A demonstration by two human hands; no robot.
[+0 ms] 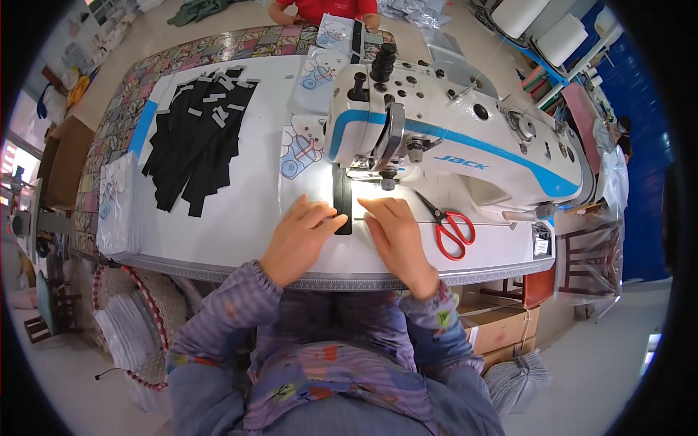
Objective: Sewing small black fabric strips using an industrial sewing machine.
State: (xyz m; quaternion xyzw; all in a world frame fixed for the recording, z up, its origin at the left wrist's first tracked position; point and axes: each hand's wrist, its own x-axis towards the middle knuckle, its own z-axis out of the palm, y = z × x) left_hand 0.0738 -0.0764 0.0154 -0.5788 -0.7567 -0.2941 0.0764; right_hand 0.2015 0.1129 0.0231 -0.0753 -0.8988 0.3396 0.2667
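At 9 o'clock a stack of white printed pieces [116, 207] sat at the table [247, 218] edge, with a heap of black strips [196, 145] fanned out at 10 o'clock, some carrying small grey tabs. Left hand [299, 236] lay flat, fingers spread and pressing on white fabric, fingertips touching the left edge of the black strip [342, 203] at centre. That strip ran from under the presser foot toward 6 o'clock, between both hands. Right hand [396, 232] was flat too, palm down, just right of the strip, nothing gripped. Sewing machine [451, 138], white with blue stripe, filled 12 to 2 o'clock, its lamp bright on the needle area. Red-handled scissors [452, 229] lay at 3 o'clock, near the right hand, apart from it. Risk, as a judgement: fingertips sat close to the needle, so a slip forward could catch one; uneven pressure between hands could skew the strip off the seam line. Surface was smooth white tabletop with a patterned cloth over the far end. Room looked like a workshop: cardboard boxes [502, 330] below at 4 o'clock, white rolls [542, 22] at 1 o'clock, another person in red [327, 9] at 12 o'clock.
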